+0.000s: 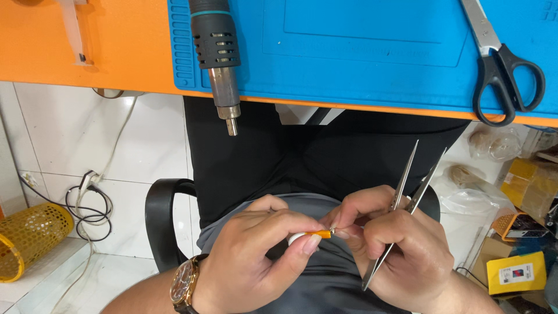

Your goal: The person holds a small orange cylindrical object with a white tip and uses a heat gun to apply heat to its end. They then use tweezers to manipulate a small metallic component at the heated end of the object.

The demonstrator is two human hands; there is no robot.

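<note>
1. A seated person works over their lap, both hands close together below the edge of an orange table (pixel 116 52).
2. The left hand (pixel 256 256), a watch (pixel 185 285) on its wrist, is pinched shut on a small white piece with a thin orange strip (pixel 318 234); thumb and forefinger clamp the white end.
3. The orange strip sticks out to the right of the left hand, its tip touching the fingertips of the right hand (pixel 401 244).
4. The right hand is closed on a pair of metal tweezers (pixel 401 203), held loosely across the palm with the points aimed up and away, not on the strip; its fingertips also nip the strip's far end.
5. As far as can be judged, the work is mid-way: the strip is gripped at both ends, still joined to the white piece.
6. Beyond the hands, on a blue mat (pixel 360 52), lie a hot-air tool (pixel 218 52), its nozzle overhanging the edge, and black-handled scissors (pixel 500 64), both untouched.
</note>
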